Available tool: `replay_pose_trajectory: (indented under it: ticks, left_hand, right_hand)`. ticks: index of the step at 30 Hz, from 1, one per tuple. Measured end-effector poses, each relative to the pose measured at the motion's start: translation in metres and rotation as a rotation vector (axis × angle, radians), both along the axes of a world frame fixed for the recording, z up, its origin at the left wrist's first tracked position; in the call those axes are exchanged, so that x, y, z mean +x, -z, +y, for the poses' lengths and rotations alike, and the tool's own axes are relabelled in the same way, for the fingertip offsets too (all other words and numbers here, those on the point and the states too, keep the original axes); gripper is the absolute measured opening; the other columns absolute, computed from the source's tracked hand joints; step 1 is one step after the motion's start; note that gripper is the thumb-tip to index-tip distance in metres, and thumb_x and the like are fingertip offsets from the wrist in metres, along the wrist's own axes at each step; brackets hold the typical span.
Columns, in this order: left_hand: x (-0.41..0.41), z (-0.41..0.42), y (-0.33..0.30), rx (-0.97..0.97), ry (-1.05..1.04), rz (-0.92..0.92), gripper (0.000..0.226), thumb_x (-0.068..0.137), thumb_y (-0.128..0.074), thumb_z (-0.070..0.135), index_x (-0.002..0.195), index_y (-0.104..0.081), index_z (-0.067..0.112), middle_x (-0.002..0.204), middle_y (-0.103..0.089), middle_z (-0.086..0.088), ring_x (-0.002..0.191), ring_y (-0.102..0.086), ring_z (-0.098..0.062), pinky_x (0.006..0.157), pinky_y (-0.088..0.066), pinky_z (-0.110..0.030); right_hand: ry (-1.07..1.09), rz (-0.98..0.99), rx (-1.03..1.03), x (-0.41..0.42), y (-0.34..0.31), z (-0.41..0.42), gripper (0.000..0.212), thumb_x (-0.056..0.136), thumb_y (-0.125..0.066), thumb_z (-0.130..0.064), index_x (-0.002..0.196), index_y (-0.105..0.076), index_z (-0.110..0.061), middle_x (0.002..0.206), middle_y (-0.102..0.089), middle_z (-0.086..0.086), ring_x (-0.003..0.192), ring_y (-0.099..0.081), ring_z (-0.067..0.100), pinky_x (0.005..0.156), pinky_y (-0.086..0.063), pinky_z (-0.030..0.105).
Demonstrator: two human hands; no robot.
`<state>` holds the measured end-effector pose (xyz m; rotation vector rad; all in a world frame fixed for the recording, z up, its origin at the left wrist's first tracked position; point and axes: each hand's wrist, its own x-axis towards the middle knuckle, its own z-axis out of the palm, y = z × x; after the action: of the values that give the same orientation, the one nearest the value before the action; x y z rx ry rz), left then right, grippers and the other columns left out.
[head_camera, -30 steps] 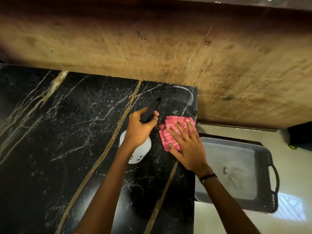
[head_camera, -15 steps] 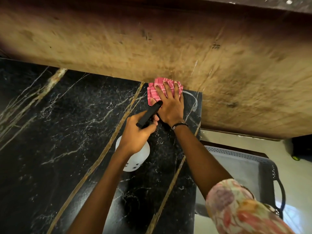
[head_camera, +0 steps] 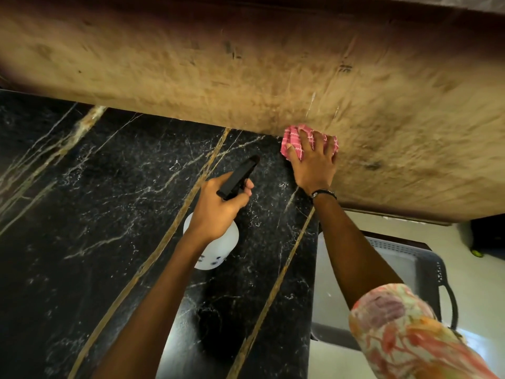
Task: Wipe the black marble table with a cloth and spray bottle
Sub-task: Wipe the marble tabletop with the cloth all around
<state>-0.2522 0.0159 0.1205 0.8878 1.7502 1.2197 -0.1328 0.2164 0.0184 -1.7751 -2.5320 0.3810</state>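
Since moving right, cloth (head_camera: pixel 296 143) at table (head_camera: pixel 82 214) corner.

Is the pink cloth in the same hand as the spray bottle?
No, the right hand presses the pink checked cloth, while the left hand holds the white spray bottle with the black trigger.

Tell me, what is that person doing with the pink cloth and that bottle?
Someone is cleaning a black marble table. The right hand presses a pink checked cloth flat at the table's far right corner, right against the brown wall. The left hand holds a white spray bottle by its black trigger top, above the table and pointed toward the cloth. A grey basket sits on the floor beside the table.
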Motion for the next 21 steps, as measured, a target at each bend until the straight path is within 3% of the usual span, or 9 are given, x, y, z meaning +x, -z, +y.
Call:
replay_pose_trajectory:
  ticks: [4,8,11,16,21]
  left_hand:
    - [0.001,0.002,-0.001,0.008,-0.010,-0.003,0.015,0.082,-0.053,-0.001,0.090,-0.064,0.005,0.074,-0.057,-0.021,0.037,-0.040,-0.004,0.044,-0.034,-0.017]
    - [0.001,0.003,-0.002,0.001,-0.017,0.009,0.016,0.083,-0.053,-0.004,0.090,-0.064,0.005,0.081,-0.058,-0.029,0.037,-0.042,-0.003,0.044,-0.035,-0.014]
    - [0.001,0.004,-0.001,0.014,-0.014,-0.010,0.015,0.081,-0.054,0.000,0.089,-0.064,0.007,0.079,-0.057,-0.027,0.037,-0.042,-0.003,0.043,-0.035,-0.014]
    - [0.001,0.005,-0.002,0.026,-0.035,-0.062,0.020,0.072,-0.052,0.014,0.088,-0.063,0.010,0.084,-0.057,-0.032,0.036,-0.039,-0.005,0.042,-0.034,-0.019]
    - [0.001,0.002,-0.001,0.038,-0.049,-0.052,0.019,0.072,-0.052,0.012,0.086,-0.064,0.011,0.087,-0.058,-0.033,0.037,-0.039,-0.005,0.042,-0.034,-0.018]
  right_hand:
    - [0.122,0.022,-0.028,0.002,0.000,-0.034,0.063,0.097,-0.027,-0.058,0.152,-0.010,-0.033,0.161,-0.008,0.007,0.145,-0.003,0.042,0.115,-0.023,0.052]
    - [0.156,0.082,0.055,0.023,0.002,-0.093,0.061,0.096,-0.039,-0.054,0.150,-0.026,-0.028,0.154,-0.027,0.018,0.138,-0.027,0.048,0.106,-0.037,0.054]
    - [0.170,0.060,0.072,0.031,0.005,-0.117,0.060,0.096,-0.029,-0.056,0.149,-0.029,-0.029,0.152,-0.033,0.016,0.132,-0.037,0.046,0.097,-0.044,0.053]
    - [0.155,0.001,0.009,0.012,0.005,-0.076,0.061,0.096,-0.022,-0.058,0.151,-0.010,-0.035,0.160,-0.011,0.011,0.137,-0.024,0.044,0.101,-0.038,0.054]
    - [0.164,-0.031,-0.065,-0.013,-0.001,-0.013,0.061,0.097,-0.024,-0.057,0.152,-0.008,-0.034,0.160,-0.005,0.012,0.136,-0.021,0.047,0.106,-0.030,0.056]
